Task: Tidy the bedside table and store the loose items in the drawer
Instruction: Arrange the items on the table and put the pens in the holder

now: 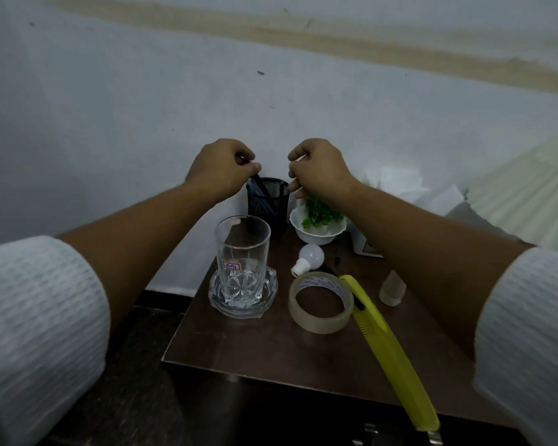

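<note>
The tidying looks barely under way. Both hands are up at the back of the bedside table [239, 342], over the black mesh pen holder [268, 201]. The left hand [221, 167] is pinched shut on a dark pen [259, 183] whose lower end reaches into the holder. The right hand [319, 169] is closed around something thin and pale, too little of it showing to name.

Most loose items are still out on the table top: a roll of clear tape [319, 304], a long yellow comb [390, 349] hanging over the front edge, a white light bulb [308, 259], and a small pale bottle [392, 289] near the right arm. A drinking glass [242, 249] stands in a cut-glass dish [242, 296], and a white bowl of green leaves [318, 223] sits just beside the pen holder. Crumpled white paper [400, 185] lies behind the bowl.

The drawer itself is not clearly in view (only a bit of metal hardware shows at the bottom edge), so I cannot tell whether it is open. Judging by this, nearly everything remains to be stored.

Writing: a small red-edged sticker on the glass reads what looks like "169". Faint print runs around the inside of the tape roll, too small to read.
</note>
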### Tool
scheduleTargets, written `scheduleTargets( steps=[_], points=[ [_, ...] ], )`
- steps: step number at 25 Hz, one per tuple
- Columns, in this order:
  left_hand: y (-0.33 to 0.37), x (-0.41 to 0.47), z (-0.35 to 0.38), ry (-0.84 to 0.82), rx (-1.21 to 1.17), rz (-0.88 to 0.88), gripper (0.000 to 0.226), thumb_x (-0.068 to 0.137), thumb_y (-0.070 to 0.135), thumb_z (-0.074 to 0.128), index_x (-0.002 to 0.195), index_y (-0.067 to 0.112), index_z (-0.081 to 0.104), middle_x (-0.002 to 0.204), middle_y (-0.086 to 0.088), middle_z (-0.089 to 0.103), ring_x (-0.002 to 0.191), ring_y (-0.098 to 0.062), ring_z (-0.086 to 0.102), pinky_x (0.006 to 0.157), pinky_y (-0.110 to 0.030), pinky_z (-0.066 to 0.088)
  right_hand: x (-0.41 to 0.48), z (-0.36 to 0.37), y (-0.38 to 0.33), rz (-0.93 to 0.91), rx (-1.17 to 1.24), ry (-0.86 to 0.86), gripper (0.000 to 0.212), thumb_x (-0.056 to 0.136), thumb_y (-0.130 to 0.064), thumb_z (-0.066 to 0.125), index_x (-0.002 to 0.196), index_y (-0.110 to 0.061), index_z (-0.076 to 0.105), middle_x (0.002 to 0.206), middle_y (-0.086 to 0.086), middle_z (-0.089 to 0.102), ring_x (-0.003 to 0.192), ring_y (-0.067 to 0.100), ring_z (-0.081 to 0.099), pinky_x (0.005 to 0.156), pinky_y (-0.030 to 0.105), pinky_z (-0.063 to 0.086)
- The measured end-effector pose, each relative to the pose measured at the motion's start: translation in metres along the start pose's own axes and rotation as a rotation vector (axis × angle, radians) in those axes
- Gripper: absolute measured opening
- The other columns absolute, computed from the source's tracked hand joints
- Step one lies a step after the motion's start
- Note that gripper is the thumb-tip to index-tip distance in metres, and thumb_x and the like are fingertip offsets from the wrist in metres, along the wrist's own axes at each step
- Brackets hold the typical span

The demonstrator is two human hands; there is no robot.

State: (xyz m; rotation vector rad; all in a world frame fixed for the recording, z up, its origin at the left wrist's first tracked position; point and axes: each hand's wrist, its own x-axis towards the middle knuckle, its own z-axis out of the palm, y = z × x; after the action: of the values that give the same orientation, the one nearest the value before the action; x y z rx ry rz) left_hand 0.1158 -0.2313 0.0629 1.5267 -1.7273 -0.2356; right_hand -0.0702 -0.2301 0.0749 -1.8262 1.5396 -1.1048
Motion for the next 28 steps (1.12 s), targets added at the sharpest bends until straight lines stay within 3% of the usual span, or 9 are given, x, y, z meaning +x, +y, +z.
scheduleTargets(
  steps=[3,8,13,17,21,23,25,27,28],
  points=[
    [0.0,-0.007,-0.008,0.011,-0.094,-0.025,0.038,0.09,0.031,0.072,0.125,0.017,0.065,0.101,0.0,0.072,0.089,-0.02,0.07,0.084,-0.043,0.059,-0.01,-0.01,-0.004,0.011,0.045,0.009,0.025,0.093,0.004,0.05,0.114,-0.005,0.06,0.099,0.019,0.068,0.065,0.022,0.075,0.056,0.039,0.063],
    [0.012,-0.033,-0.035,0.064,-0.148,-0.035,0.027,0.089,0.023,0.073,0.115,0.02,0.068,0.106,0.002,0.068,0.092,-0.022,0.068,0.089,-0.046,0.059,-0.048,-0.032,-0.013,0.023,0.052,0.01,0.024,0.094,0.004,0.05,0.113,-0.005,0.061,0.096,0.019,0.069,0.06,0.017,0.072,0.049,0.031,0.059],
    [0.061,-0.078,-0.069,0.065,-0.219,0.066,0.018,0.091,0.022,0.07,0.109,0.022,0.07,0.099,0.005,0.07,0.083,-0.018,0.071,0.078,-0.038,0.061,-0.098,-0.055,-0.015,0.062,-0.084,-0.057,0.02,0.093,0.003,0.051,0.105,-0.007,0.064,0.082,0.016,0.071,0.063,0.026,0.073,0.056,0.04,0.063],
    [0.107,-0.128,-0.065,-0.232,-0.265,0.055,0.011,0.091,0.016,0.071,0.103,0.015,0.072,0.088,-0.004,0.073,0.072,-0.02,0.074,0.057,-0.027,0.06,-0.137,-0.066,0.0,0.165,-0.194,-0.155,0.015,0.094,0.001,0.053,0.101,-0.008,0.062,0.073,0.019,0.072,0.056,0.03,0.071,0.055,0.043,0.063],
    [0.112,-0.167,-0.019,-0.479,-0.189,-0.02,0.005,0.09,0.012,0.071,0.094,0.015,0.072,0.085,-0.006,0.074,0.069,-0.021,0.074,0.065,-0.038,0.064,-0.166,-0.072,0.021,0.233,-0.295,-0.187,0.009,0.094,0.0,0.057,0.097,-0.005,0.063,0.074,0.015,0.069,0.043,0.014,0.066,0.043,0.029,0.055],
    [0.106,-0.179,0.005,-0.515,-0.1,-0.044,0.003,0.087,0.017,0.072,0.087,0.02,0.072,0.086,-0.003,0.074,0.073,-0.021,0.074,0.07,-0.041,0.063,-0.172,-0.071,0.035,0.238,-0.395,-0.215,0.009,0.092,0.001,0.058,0.09,-0.004,0.065,0.076,0.017,0.07,0.051,0.02,0.071,0.048,0.037,0.06],
    [0.102,-0.194,0.025,-0.512,0.069,-0.01,0.006,0.085,0.031,0.071,0.083,0.026,0.068,0.095,-0.004,0.072,0.089,-0.025,0.071,0.076,-0.04,0.059,-0.176,-0.066,0.049,0.167,-0.557,-0.258,0.009,0.088,-0.001,0.06,0.092,0.002,0.067,0.087,0.021,0.071,0.072,0.03,0.073,0.062,0.042,0.061],
    [0.099,-0.208,0.039,-0.463,0.184,0.031,0.017,0.089,0.045,0.064,0.084,0.028,0.065,0.101,-0.004,0.07,0.097,-0.028,0.065,0.073,-0.034,0.05,-0.18,-0.057,0.061,0.088,-0.696,-0.271,0.003,0.088,-0.006,0.06,0.087,-0.004,0.061,0.093,0.014,0.065,0.089,0.032,0.066,0.068,0.039,0.052],
    [0.098,-0.213,0.044,-0.43,0.221,0.039,0.024,0.091,0.049,0.06,0.09,0.026,0.067,0.101,-0.004,0.069,0.098,-0.028,0.064,0.071,-0.033,0.045,-0.181,-0.053,0.065,0.069,-0.732,-0.265,0.011,0.089,-0.008,0.059,0.08,-0.01,0.053,0.09,0.01,0.059,0.093,0.032,0.064,0.068,0.038,0.048]
  ],
)
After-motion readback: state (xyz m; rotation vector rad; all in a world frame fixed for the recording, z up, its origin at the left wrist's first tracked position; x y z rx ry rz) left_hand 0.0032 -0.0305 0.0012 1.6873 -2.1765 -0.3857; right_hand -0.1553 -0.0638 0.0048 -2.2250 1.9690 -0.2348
